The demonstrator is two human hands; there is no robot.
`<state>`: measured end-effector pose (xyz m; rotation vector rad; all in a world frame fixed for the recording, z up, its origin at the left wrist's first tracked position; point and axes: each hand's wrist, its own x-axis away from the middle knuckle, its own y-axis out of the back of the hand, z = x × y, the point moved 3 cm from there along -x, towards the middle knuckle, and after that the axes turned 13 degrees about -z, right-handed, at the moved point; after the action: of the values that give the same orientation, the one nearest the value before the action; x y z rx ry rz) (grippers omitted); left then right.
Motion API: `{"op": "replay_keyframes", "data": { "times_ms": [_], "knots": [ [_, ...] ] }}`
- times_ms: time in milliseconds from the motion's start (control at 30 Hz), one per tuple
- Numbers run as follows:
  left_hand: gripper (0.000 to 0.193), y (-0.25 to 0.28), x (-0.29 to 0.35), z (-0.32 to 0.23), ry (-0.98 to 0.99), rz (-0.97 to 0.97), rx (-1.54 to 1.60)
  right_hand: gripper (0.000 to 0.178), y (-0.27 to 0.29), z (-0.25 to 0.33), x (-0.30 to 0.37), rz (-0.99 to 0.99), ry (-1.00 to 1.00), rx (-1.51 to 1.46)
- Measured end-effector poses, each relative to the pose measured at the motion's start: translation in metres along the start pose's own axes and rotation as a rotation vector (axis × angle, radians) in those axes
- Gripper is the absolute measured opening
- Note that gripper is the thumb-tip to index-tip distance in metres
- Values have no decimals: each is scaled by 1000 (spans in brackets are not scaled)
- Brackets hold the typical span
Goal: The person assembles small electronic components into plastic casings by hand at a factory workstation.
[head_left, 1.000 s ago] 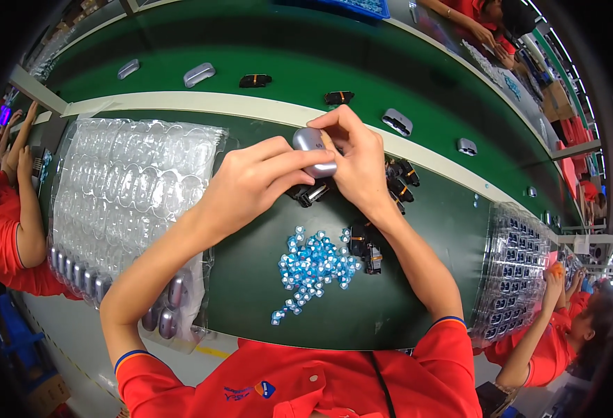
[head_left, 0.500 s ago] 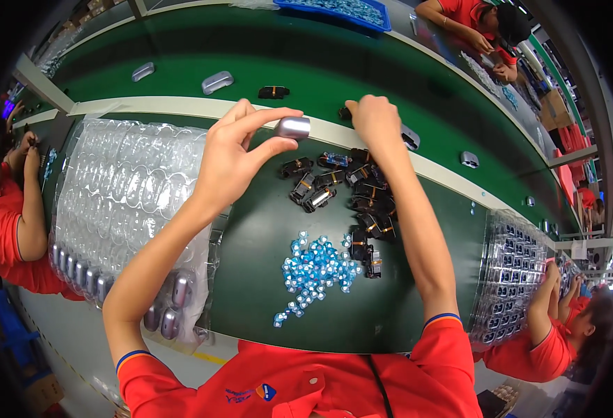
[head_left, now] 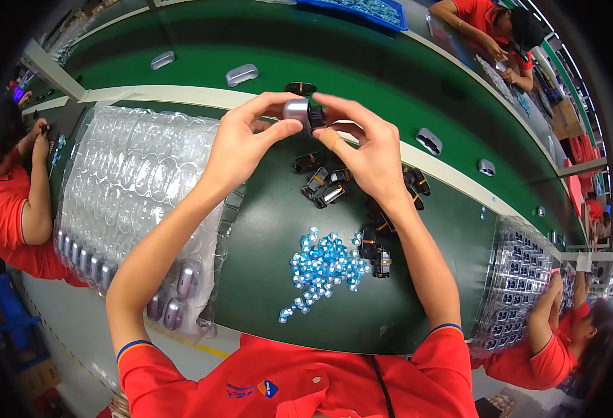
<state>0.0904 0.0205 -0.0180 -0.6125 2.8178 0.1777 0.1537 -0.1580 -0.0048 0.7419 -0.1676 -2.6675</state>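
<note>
My left hand point(head_left: 247, 143) pinches a glossy grey rounded case shell point(head_left: 296, 109) between thumb and fingers. Against the shell's right-hand end sits a black plastic insert point(head_left: 316, 117), gripped by my right hand point(head_left: 369, 146); how deep it goes in is not clear. A tan band wraps my right thumb. Both hands are raised over the bench's far edge. Below them lie several black inserts point(head_left: 331, 196) with orange strips, partly hidden by my right forearm. Nearer me is a heap of small blue-and-white pieces point(head_left: 328, 265).
Clear plastic trays point(head_left: 146, 167) with grey shells point(head_left: 174, 313) lie at left. A tray of dark parts point(head_left: 512, 292) is at right. Beyond a pale rail, the green belt point(head_left: 202, 63) carries more shells point(head_left: 242, 74) and a black insert point(head_left: 299, 88). Co-workers sit left, right and across.
My right hand has come back from the belt side with a black insert and brought it against the shell. The shell in my left hand has risen slightly. Shells on the belt have shifted right.
</note>
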Motion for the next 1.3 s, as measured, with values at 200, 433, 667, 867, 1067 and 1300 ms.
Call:
{"op": "replay_keyframes", "data": {
  "times_ms": [200,433,667,867,1067,1300],
  "knots": [
    [39,1,0,0,57,67,-70,32,1,0,8,-147,51,106],
    [37,3,-2,2,58,49,-63,29,-2,8,16,-230,305,311],
    [37,4,-1,0,97,27,61,28,-3,12,14,-265,349,271],
    [38,2,2,5,122,45,29,29,-5,5,18,-263,399,286],
    [37,2,2,2,140,26,49,28,-1,-9,18,-205,201,99],
    [36,-1,-2,-1,42,199,92,41,-10,-31,19,197,-531,-899]
  ]
}}
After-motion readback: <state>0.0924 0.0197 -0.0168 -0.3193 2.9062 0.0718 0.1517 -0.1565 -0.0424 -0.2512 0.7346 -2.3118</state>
